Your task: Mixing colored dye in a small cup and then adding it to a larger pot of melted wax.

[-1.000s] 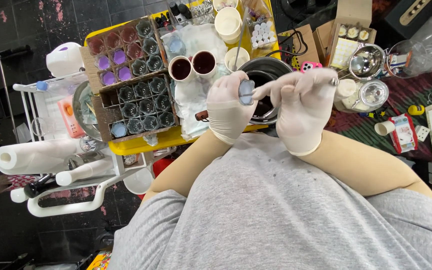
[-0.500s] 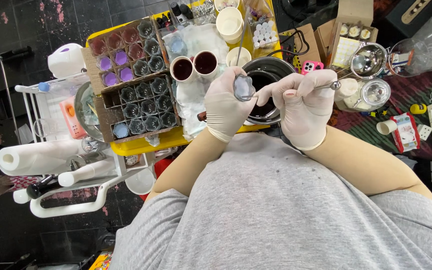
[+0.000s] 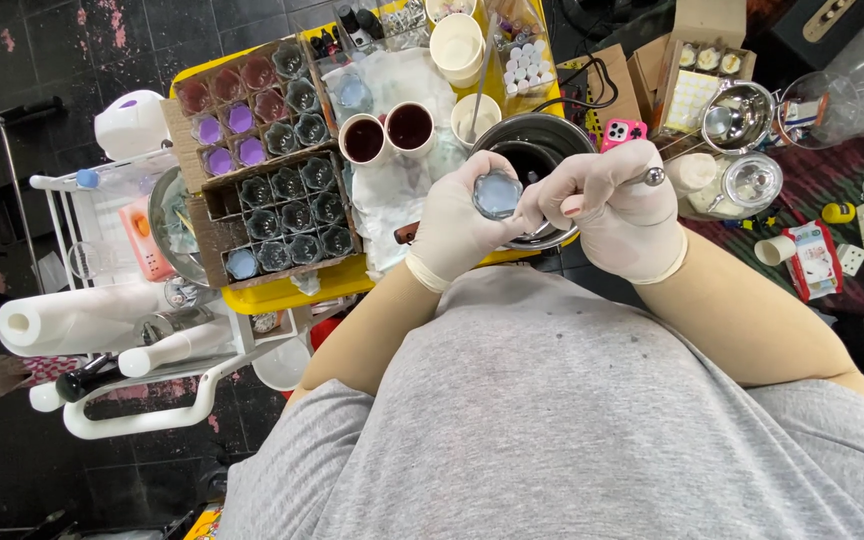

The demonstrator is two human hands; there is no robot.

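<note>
— Two gloved hands over the yellow table (image 3: 282,292)?
— Yes, above the dark metal pot (image 3: 537,150).
— What else is close?
— Cardboard trays of small jars (image 3: 287,215), then two cups of dark red liquid (image 3: 387,135).
— And the grip?
— Left hand (image 3: 457,228) fingers curl around a small round jar (image 3: 498,193). Right hand (image 3: 617,210) is clenched on a metal spoon handle (image 3: 652,177), touching the jar.

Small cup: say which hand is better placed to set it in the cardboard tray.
Likely left: the left hand holds the small cup, and the cardboard tray lies on that side; the right hand grips a metal tool.
</note>
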